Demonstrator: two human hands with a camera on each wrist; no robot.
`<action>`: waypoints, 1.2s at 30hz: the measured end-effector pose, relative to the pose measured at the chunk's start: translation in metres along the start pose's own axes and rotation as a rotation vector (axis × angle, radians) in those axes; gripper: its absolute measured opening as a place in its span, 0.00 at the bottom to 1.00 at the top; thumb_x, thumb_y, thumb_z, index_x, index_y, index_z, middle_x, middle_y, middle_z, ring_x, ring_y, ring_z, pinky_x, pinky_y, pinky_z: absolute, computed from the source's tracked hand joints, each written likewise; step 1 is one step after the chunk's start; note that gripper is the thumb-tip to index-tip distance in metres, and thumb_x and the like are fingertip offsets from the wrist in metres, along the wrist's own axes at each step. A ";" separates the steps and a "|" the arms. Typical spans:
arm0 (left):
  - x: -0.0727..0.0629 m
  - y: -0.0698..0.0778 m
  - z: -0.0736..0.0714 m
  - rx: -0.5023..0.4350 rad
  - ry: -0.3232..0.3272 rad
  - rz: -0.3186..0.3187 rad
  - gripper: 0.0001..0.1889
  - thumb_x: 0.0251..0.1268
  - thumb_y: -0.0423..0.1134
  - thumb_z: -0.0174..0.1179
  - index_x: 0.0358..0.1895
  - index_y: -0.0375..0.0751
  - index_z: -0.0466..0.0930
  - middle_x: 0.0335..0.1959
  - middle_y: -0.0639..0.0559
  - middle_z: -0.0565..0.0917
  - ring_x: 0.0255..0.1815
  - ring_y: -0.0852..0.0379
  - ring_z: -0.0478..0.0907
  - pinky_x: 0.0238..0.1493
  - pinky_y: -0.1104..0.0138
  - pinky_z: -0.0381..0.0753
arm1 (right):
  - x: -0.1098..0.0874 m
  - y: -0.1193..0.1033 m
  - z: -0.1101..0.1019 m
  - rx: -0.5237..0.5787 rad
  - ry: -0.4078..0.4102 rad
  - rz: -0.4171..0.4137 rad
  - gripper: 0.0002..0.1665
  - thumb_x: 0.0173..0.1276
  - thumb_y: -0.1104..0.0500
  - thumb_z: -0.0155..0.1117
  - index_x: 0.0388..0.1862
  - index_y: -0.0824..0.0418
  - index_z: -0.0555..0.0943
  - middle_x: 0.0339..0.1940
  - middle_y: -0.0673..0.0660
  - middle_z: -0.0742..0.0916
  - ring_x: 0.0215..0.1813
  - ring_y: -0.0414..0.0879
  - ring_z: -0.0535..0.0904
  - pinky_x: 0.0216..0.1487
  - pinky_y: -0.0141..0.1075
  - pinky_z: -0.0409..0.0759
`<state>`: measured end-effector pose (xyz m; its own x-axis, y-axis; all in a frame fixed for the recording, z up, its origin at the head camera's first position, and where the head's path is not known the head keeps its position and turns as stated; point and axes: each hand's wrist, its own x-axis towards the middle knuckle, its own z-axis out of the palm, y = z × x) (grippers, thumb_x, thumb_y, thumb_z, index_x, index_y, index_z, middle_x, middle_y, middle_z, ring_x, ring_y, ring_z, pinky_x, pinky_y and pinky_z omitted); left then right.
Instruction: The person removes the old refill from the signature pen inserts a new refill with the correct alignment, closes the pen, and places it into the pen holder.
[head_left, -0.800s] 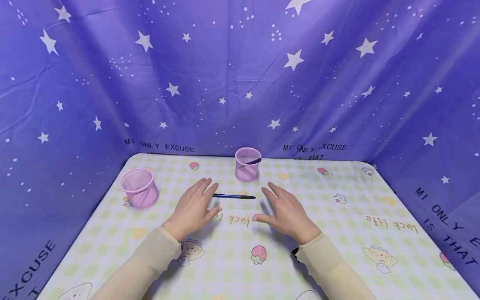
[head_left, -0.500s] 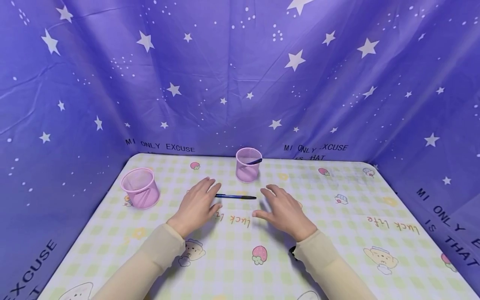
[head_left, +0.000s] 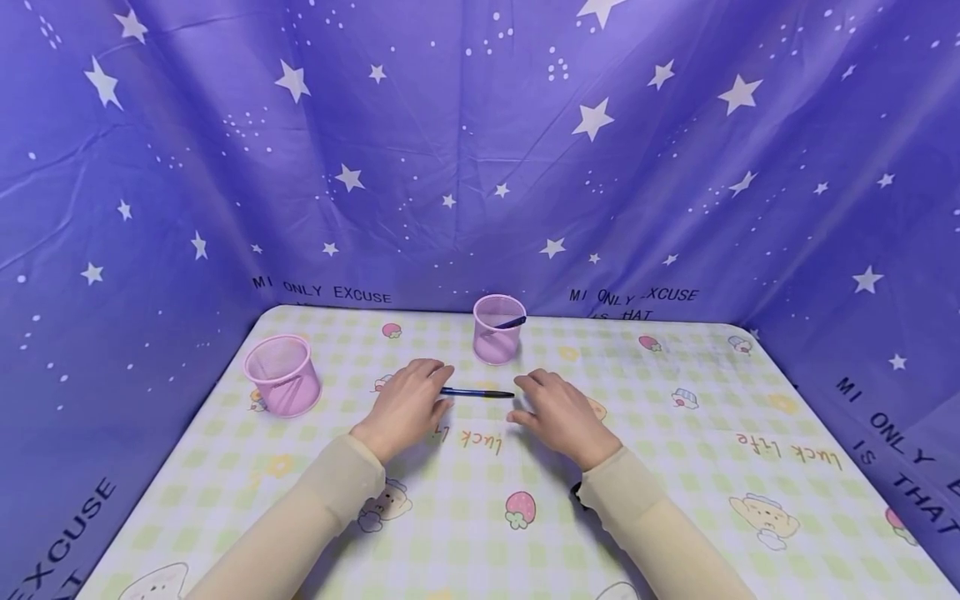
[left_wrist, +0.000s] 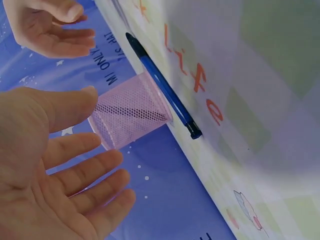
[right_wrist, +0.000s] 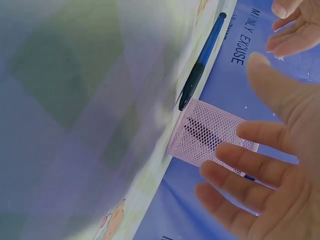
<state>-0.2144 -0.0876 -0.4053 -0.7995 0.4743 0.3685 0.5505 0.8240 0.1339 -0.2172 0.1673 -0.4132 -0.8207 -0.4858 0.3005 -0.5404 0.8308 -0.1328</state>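
A blue pen (head_left: pixel 480 393) with a black grip lies on the tablecloth between both hands. At its left end hovers my left hand (head_left: pixel 405 408), fingers loosely bent and holding nothing; in the left wrist view the whole pen (left_wrist: pixel 167 90) shows apart from the fingers. Near the pen's dark tip is my right hand (head_left: pixel 566 417), also holding nothing, with relaxed, spread fingers (right_wrist: pixel 250 165) in the right wrist view. Behind the pen stands a pink mesh pen cup (head_left: pixel 496 343) with a dark pen (head_left: pixel 512 322) leaning inside it.
A second pink mesh cup (head_left: pixel 288 387) stands at the left of the table, left of my left hand. The checked tablecloth (head_left: pixel 675 517) covers the table. A purple star-print curtain (head_left: pixel 457 150) hangs behind and at both sides.
Both hands have drawn slightly closer together over the pen, and their fingers have bent a little more. The pen and both cups keep their places on the table.
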 end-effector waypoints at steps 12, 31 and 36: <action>0.011 -0.002 0.003 -0.007 -0.056 -0.030 0.21 0.56 0.36 0.68 0.54 0.37 0.79 0.49 0.45 0.80 0.47 0.48 0.77 0.48 0.58 0.78 | 0.012 -0.003 0.003 -0.017 -0.045 0.026 0.20 0.60 0.56 0.70 0.49 0.63 0.80 0.38 0.55 0.81 0.40 0.50 0.79 0.42 0.44 0.78; 0.025 -0.003 0.015 0.034 -0.149 -0.033 0.18 0.56 0.35 0.67 0.52 0.38 0.81 0.45 0.46 0.81 0.44 0.48 0.77 0.47 0.59 0.77 | 0.027 0.000 0.009 -0.022 -0.126 0.049 0.06 0.56 0.67 0.64 0.32 0.59 0.81 0.26 0.51 0.76 0.29 0.45 0.74 0.29 0.40 0.73; 0.029 -0.003 0.017 0.040 -0.180 -0.039 0.17 0.57 0.36 0.66 0.51 0.39 0.81 0.43 0.46 0.81 0.41 0.49 0.76 0.44 0.59 0.77 | 0.030 0.000 0.009 -0.051 -0.137 0.035 0.05 0.55 0.67 0.64 0.30 0.59 0.80 0.24 0.52 0.75 0.28 0.47 0.75 0.29 0.42 0.73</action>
<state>-0.2431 -0.0707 -0.4106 -0.8523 0.4862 0.1928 0.5107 0.8531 0.1067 -0.2437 0.1500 -0.4121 -0.8583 -0.4863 0.1639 -0.5042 0.8587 -0.0921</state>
